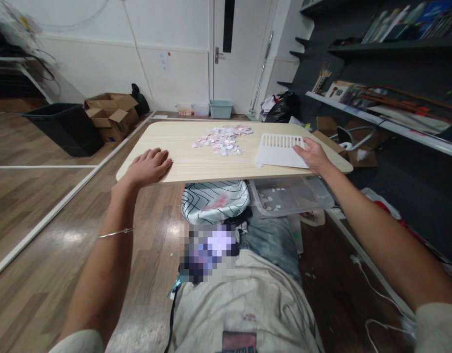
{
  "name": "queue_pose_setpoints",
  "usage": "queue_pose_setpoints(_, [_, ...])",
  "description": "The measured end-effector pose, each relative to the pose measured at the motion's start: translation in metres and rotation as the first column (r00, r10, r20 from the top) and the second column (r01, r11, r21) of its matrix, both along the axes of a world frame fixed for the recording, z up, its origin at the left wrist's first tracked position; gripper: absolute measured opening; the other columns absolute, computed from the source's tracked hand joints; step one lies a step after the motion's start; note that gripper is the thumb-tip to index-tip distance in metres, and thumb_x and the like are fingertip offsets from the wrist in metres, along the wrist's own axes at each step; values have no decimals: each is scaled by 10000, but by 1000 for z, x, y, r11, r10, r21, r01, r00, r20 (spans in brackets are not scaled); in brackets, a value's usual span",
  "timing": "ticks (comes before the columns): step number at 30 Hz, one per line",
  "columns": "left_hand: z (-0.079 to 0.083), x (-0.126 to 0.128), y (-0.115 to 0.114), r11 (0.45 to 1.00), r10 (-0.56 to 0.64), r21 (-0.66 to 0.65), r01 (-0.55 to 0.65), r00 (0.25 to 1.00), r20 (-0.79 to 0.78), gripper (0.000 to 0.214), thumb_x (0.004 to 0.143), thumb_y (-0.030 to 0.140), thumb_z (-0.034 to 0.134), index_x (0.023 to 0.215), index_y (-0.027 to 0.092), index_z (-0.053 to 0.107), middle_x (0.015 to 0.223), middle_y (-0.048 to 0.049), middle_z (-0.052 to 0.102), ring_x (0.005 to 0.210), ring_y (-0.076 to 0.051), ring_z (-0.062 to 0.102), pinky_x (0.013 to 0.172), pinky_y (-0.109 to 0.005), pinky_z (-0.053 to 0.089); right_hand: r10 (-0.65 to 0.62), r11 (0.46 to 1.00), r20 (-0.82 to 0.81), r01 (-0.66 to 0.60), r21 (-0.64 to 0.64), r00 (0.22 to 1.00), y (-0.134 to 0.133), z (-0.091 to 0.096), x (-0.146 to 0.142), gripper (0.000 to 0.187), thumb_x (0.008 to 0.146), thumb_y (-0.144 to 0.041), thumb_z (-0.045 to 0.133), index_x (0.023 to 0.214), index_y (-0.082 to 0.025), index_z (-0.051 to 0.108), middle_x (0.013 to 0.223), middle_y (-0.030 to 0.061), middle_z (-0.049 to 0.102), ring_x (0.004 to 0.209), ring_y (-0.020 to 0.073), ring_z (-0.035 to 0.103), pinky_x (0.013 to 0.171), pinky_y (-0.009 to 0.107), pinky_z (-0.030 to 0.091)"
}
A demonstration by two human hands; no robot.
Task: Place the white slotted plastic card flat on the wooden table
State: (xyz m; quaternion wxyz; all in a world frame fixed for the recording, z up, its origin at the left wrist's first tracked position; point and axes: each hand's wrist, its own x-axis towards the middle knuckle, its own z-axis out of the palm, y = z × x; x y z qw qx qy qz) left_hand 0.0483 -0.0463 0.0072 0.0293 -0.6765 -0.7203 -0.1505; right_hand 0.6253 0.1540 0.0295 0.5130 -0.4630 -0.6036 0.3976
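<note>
Two hands rest on a light wooden tabletop (pixel 196 164), seen from my head looking forward and down. My left hand (pixel 149 166) lies palm down near the table's near left corner, fingers (pixel 163 158) stretched out flat and close together, holding nothing; a thin bracelet (pixel 115 233) circles that forearm. My right hand (pixel 313 154) sits at the near right edge of the table, its fingers loosely spread over the right side of a white plastic tray (pixel 277 152) with a row of slots along its far edge; the hand touches the tray from above, but whether it grips the rim I cannot tell. Between the hands, toward the far side of the table and just left of the tray, lies a heap of small white and pink paper scraps (pixel 223 138). Under the table's near edge show a clear plastic bin (pixel 290 196) with a few scraps in it and, to its left, a patterned cushion (pixel 214 198). Farther back on the floor stand a black bin (pixel 66 126) and open cardboard boxes (pixel 112 115).
</note>
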Motion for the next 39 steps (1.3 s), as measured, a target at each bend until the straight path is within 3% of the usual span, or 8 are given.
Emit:
queue_pose_setpoints(6, [2, 0, -2, 1000, -12, 4, 12, 1000, 4, 575, 1192, 707, 498, 1556, 323, 726, 1701, -152, 678, 1642, -411, 558, 1416, -591, 433, -41, 998, -11, 41, -41, 999, 3, 0, 7, 473, 776, -374, 1089, 1144, -258, 815, 966, 71, 898, 959, 330, 891, 922, 494, 769])
queue_pose_setpoints(11, [3, -8, -1, 999, -44, -27, 43, 999, -22, 558, 1213, 635, 446, 1570, 295, 707, 1713, -176, 677, 1643, -430, 560, 1388, -607, 457, -29, 1000, -9, 29, 5, 1000, 8, -2, 4, 478, 787, -470, 1077, 1100, -279, 771, 944, 54, 877, 958, 323, 882, 916, 490, 768])
queue_pose_setpoints(14, [1, -10, -1, 998, -70, -9, 70, 997, -29, 560, 1216, 594, 411, 1584, 282, 695, 1731, -188, 668, 1650, -440, 550, 1376, -641, 464, -9, 998, 91, 4, 56, 996, 13, -7, -1, 582, 755, -540, 1086, 1170, -277, 774, 947, 64, 868, 957, 343, 872, 918, 523, 775])
queue_pose_setpoints(19, [-4, -6, 0, 999, -39, 25, 39, 999, 10, 567, 1225, 627, 405, 1581, 300, 702, 1720, -167, 668, 1649, -421, 551, 1398, -644, 438, 10, 986, 287, -58, 157, 958, 15, -12, -2, 962, 791, -702, 1033, 1568, -214, 741, 1234, 177, 876, 1161, 410, 881, 1022, 580, 780])
queue_pose_setpoints(22, [-5, -7, 1, 998, -51, 41, 51, 999, 16, 561, 1218, 671, 442, 1564, 321, 711, 1709, -150, 676, 1639, -414, 560, 1401, -632, 435, 68, 985, 320, -115, 130, 945, 11, -11, 0, 1070, 774, -754, 1027, 1632, -193, 724, 1131, 147, 866, 1021, 389, 885, 942, 586, 793])
queue_pose_setpoints(25, [-4, -11, 2, 997, -72, 20, 72, 997, -10, 559, 1203, 691, 497, 1571, 326, 706, 1726, -148, 669, 1628, -416, 570, 1394, -621, 445, 93, 981, 327, -144, 134, 940, 9, -11, 1, 1018, 767, -758, 1037, 1583, -220, 753, 1061, 117, 851, 947, 371, 875, 887, 571, 790])
queue_pose_setpoints(33, [-5, -16, 3, 997, -64, -36, 62, 996, -61, 589, 1223, 610, 399, 1633, 293, 678, 1761, -172, 643, 1673, -412, 554, 1404, -620, 452, -22, 971, 228, -33, 237, 973, 20, -16, 6, 955, 771, -797, 1016, 1518, -265, 748, 1256, 176, 854, 1168, 434, 887, 1013, 621, 787])
queue_pose_setpoints(39, [-5, -13, 3, 999, -25, -30, 23, 998, -52, 613, 1223, 583, 377, 1663, 275, 671, 1770, -185, 640, 1671, -421, 557, 1400, -635, 454, -38, 970, 222, -17, 243, 974, 21, -19, 9, 935, 753, -797, 1041, 1475, -277, 754, 1260, 175, 860, 1168, 439, 885, 1031, 645, 784])
